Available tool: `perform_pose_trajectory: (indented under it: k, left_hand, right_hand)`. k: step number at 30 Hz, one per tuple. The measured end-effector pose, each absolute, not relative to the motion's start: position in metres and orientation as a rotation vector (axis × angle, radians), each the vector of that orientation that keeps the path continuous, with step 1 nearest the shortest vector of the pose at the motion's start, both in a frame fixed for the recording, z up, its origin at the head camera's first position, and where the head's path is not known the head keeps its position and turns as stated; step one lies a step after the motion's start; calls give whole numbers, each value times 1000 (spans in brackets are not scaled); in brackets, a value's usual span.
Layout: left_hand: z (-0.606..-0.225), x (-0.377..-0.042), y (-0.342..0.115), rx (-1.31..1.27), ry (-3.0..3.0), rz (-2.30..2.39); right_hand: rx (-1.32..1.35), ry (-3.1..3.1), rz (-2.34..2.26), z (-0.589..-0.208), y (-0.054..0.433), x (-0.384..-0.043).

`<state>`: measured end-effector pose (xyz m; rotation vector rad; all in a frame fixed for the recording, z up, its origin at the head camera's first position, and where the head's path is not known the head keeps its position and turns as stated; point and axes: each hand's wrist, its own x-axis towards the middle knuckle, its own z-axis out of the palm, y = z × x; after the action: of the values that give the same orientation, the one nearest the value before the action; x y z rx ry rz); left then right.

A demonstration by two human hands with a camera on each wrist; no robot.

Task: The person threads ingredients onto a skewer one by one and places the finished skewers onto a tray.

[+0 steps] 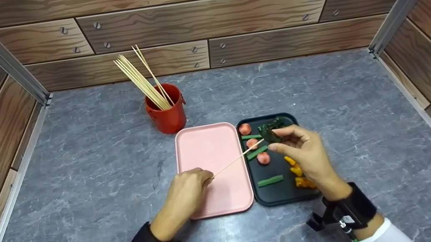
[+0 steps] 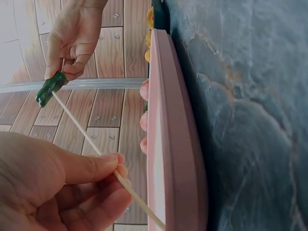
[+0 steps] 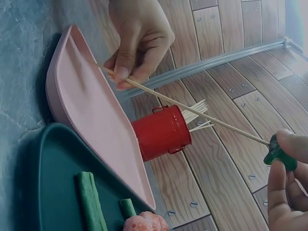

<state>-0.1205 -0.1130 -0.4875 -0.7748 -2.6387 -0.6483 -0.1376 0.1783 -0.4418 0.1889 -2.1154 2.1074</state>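
My left hand pinches a thin bamboo skewer near its lower end, above the pink tray. The skewer slants up to the right. My right hand holds a glossy dark green piece, likely green pepper, between thumb and fingers over the dark tray. In the right wrist view the skewer's far end meets this piece. The left wrist view shows the skewer running up to the same green piece; how deep the tip sits in it I cannot tell.
The pink tray lies beside the dark tray. On the dark one are pink balls, green stalks, yellow pieces and more dark green pieces. A red bucket of skewers stands behind.
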Motion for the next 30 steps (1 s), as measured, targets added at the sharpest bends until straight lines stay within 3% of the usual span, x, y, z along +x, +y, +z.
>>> perform_pose_trajectory:
  k: [20, 30]
  left_hand:
    - [-485, -122, -115, -756, -2639, -573]
    - [-485, -121, -117, -820, -2649, -696]
  right_hand:
    - [112, -2127, 2084, -441, 173, -135]
    - [269, -2119, 2142, -435, 183, -135]
